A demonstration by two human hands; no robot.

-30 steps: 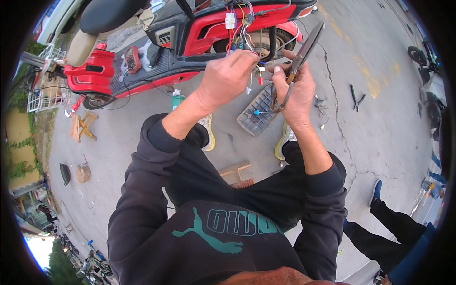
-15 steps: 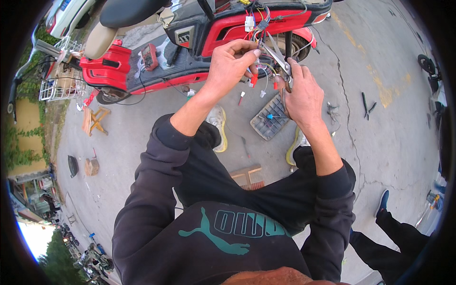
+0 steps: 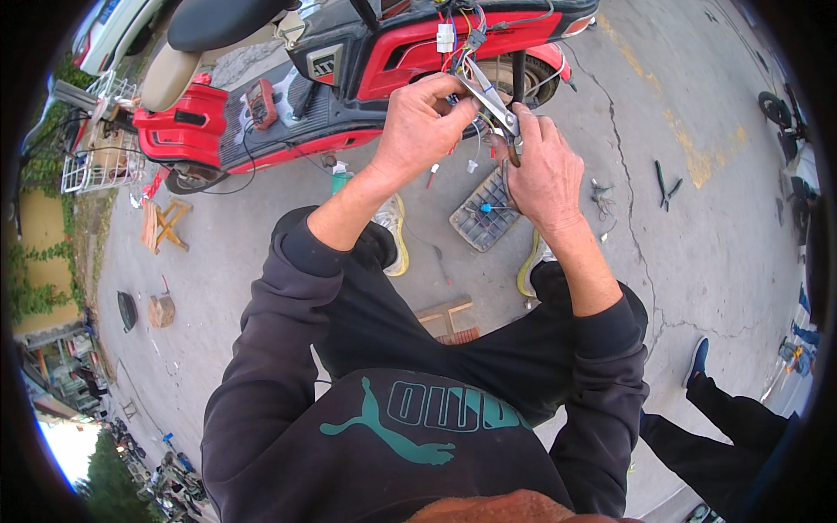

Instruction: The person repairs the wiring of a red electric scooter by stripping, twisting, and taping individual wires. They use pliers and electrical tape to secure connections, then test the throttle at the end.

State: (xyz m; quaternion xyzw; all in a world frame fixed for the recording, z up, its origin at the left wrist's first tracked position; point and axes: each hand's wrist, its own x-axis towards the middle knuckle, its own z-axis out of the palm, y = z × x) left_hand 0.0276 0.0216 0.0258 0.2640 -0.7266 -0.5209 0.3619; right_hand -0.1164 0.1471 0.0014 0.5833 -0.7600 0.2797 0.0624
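Note:
My right hand (image 3: 547,170) is closed round the handles of a pair of metal scissors (image 3: 493,102), whose blades point up and to the left. Close beside the blades, my left hand (image 3: 423,124) pinches thin wires, partly hidden behind its fingers. A loose bundle of coloured wires (image 3: 469,19) with a white plug connector (image 3: 445,37) hangs down just above both hands. It comes from the red and black electric scooter (image 3: 381,83) in front of me.
On the ground between my feet lies a grey ribbed tray (image 3: 471,228) with a blue-ended part (image 3: 486,208). Black-handled pliers (image 3: 668,186) lie to the right. A red meter-like box (image 3: 261,103) rests on the scooter's footboard. Another person's legs (image 3: 697,427) show at lower right.
The left hand has closed up and sits nearer the scissors. Red connectors that hung below it are now mostly hidden. The whole view has shifted slightly.

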